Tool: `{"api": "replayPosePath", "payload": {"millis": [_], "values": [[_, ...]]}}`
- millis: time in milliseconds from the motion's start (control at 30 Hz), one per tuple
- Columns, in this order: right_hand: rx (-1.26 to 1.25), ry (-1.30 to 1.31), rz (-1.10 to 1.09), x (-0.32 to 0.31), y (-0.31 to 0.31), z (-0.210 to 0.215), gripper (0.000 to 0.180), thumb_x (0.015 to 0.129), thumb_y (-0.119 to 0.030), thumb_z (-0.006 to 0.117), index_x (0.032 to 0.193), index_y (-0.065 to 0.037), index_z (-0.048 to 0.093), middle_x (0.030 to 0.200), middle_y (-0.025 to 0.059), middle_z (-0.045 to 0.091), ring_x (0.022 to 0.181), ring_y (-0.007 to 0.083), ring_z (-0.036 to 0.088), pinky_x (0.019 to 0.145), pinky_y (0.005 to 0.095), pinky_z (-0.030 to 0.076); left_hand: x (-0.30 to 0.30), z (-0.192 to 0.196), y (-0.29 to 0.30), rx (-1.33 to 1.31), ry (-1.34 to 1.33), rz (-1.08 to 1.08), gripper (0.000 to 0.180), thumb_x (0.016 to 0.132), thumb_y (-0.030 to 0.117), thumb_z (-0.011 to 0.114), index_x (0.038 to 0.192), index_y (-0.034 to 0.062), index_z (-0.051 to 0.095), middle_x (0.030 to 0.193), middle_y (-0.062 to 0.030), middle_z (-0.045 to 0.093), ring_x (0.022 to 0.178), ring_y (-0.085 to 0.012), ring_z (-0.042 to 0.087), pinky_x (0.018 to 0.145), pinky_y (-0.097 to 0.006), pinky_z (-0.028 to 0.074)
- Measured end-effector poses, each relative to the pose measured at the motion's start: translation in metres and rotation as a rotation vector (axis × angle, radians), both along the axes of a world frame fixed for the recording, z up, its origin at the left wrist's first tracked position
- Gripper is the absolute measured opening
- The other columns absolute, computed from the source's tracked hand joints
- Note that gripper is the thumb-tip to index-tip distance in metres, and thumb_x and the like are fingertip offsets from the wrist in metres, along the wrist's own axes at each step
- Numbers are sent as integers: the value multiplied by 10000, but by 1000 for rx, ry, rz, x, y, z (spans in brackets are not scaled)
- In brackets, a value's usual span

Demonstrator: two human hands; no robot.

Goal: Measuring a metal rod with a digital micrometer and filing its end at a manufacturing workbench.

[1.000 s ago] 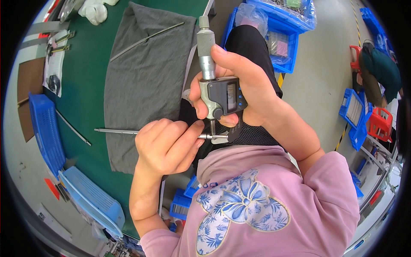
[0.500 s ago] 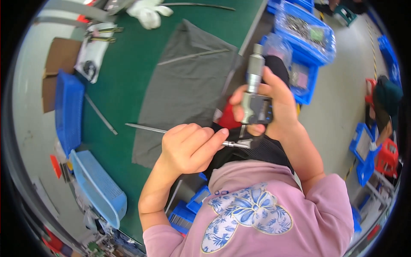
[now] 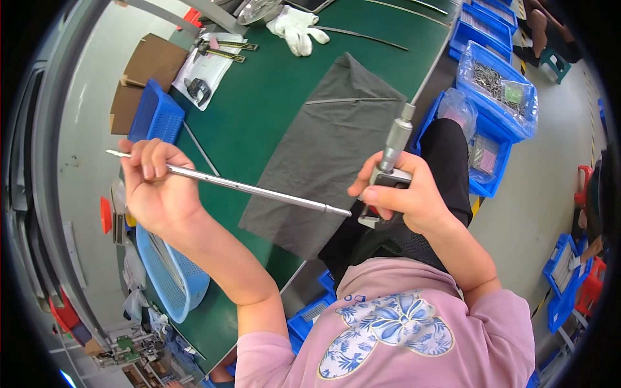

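- Metal rod (image 3: 252,189) slants in the air from your left hand (image 3: 162,184) toward your right, passing above the green table (image 3: 278,97) and the grey cloth (image 3: 310,161).
- Your left hand is closed on the rod near its far end: the fingers curl over it, the palm faces up toward the camera, and a short tip sticks out beyond your grip.
- Your right hand (image 3: 417,197) is wrapped around a micrometer (image 3: 391,158), thumb laid across its dark housing, fingers bent around the frame, the silver thimble rising above your grip.
- The rod's free end sits just beside the micrometer's frame, apart from it; you have your right fingers on the tool, not on the rod.
- A thin metal strip (image 3: 356,100) lies on the cloth, well apart from both your hands.
- Near your left hand stands a blue basket (image 3: 158,119); a light-blue basket (image 3: 194,291) sits below your left wrist.
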State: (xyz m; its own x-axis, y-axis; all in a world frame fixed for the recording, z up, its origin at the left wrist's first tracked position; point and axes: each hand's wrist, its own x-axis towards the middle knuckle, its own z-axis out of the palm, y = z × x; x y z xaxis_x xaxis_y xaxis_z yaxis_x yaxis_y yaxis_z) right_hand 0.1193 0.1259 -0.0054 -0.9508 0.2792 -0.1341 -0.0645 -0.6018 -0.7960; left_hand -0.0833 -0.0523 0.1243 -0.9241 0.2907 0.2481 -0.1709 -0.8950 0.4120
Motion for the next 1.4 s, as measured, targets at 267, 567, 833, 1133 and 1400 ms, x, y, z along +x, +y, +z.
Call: {"api": "replayPosePath", "payload": {"millis": [267,567,833,1133,1400], "values": [[-25,2,62,10,-4,2,254,727,-27,733,935,4,590,806,138,654,546,89,555,439,196,408,9,-20,20,-5,-167,-34,202,990,160,397,1033,-2,511,701,-29,405,537,-116,335,467,-248,317],[71,65,-59,18,1,1,245,713,-17,740,900,3,584,774,81,637,596,90,576,454,195,419,54,-77,26,-580,42,-582,364,925,226,511,1217,10,480,1112,-163,579,1028,-259,581,838,-346,497],[111,-59,24,26,13,14,215,710,-2,729,887,-10,608,718,28,617,580,55,551,481,205,428,87,-107,24,-815,225,-602,159,903,103,593,1009,13,517,958,-148,606,796,-240,667,663,-320,578],[-435,51,-70,25,24,5,688,929,-580,281,899,45,565,710,234,606,441,208,506,341,253,395,105,-108,26,-648,274,-649,178,885,62,600,979,4,460,923,-175,545,772,-280,668,693,-373,611],[-519,109,8,21,18,7,656,956,-521,244,907,50,564,724,246,605,441,205,490,337,254,389,111,-109,25,-673,277,-645,183,882,55,599,985,3,457,915,-165,530,797,-236,634,690,-387,611]]}}
